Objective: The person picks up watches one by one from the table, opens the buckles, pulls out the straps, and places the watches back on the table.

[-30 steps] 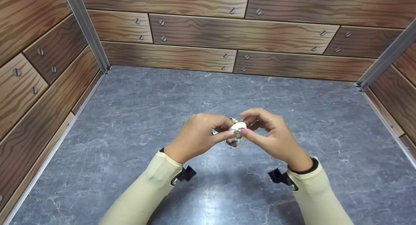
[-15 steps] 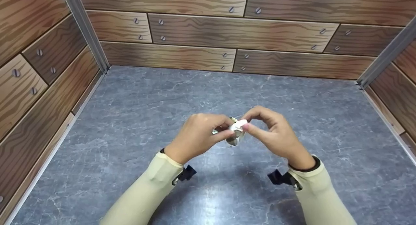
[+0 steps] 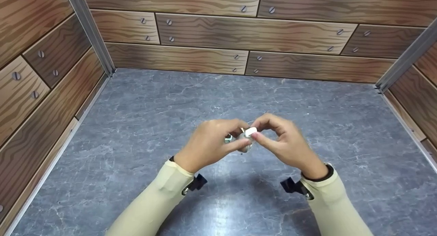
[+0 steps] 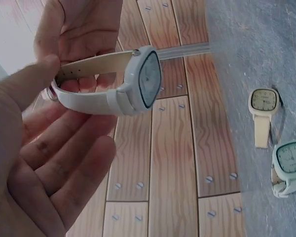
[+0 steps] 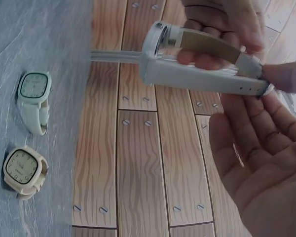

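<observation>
Both hands hold a white wristwatch point(image 3: 251, 131) up off the table, its square face pointing away from the palms. In the left wrist view the left hand point(image 3: 211, 138) has its thumb against the strap near the buckle end. The right hand point(image 3: 285, 140) pinches the strap end between thumb and fingers, plain in the right wrist view. The strap forms a loop with punched holes point(image 5: 249, 90) near its end; the fingers partly hide whether it is fastened. Below lie a cream wristwatch point(image 4: 264, 101) and a mint-green wristwatch point(image 4: 292, 157), largely hidden by the hands in the head view.
A grey marbled tabletop point(image 3: 170, 99) lies under the hands. Wood-plank-patterned walls point(image 3: 205, 31) enclose it at the back and both sides, with metal posts point(image 3: 94, 34) at the corners. Black camera mounts point(image 3: 196, 183) sit at each wrist.
The white watch tilted and rose a little with the right fingers, then came back down. The left fingers reach slightly farther right. Both arms stay nearly in place.
</observation>
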### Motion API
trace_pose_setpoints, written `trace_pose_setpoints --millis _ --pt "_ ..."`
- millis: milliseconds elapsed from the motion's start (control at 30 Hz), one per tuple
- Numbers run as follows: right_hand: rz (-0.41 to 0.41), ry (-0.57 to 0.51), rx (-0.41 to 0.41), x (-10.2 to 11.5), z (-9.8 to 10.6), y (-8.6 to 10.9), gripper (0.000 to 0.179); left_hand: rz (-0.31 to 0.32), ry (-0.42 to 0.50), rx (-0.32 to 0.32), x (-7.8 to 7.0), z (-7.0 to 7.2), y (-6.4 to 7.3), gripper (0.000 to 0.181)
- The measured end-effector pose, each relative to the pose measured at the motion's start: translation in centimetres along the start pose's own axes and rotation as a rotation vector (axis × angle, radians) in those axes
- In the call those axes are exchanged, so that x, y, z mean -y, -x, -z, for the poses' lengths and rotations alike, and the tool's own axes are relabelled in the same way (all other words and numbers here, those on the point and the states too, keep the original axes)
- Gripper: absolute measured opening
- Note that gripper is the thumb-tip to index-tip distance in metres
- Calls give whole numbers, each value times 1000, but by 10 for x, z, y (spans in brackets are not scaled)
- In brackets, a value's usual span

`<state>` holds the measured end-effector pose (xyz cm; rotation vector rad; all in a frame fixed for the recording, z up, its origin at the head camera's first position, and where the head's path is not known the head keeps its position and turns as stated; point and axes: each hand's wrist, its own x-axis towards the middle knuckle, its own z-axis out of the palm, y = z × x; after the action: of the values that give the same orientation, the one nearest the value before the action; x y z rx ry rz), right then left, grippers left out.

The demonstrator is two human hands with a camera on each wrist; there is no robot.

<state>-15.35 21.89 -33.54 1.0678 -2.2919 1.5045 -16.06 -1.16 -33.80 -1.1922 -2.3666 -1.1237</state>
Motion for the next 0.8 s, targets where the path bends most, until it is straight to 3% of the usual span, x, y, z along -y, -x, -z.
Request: trace_pose_setpoints --millis 133,367,700,800 --pt "-18 -6 39 1 0 0 17 -54 0 -24 0 -2 -1 20" --pt "-43 114 41 4 2 1 15 -86 -131 -46 2 -4 -1 19" --pt "-38 -30 31 5 5 1 16 -34 39 -49 1 -4 -1 18" --pt "-12 -31 -4 4 5 2 18 -9 39 -31 1 -2 -1 24"
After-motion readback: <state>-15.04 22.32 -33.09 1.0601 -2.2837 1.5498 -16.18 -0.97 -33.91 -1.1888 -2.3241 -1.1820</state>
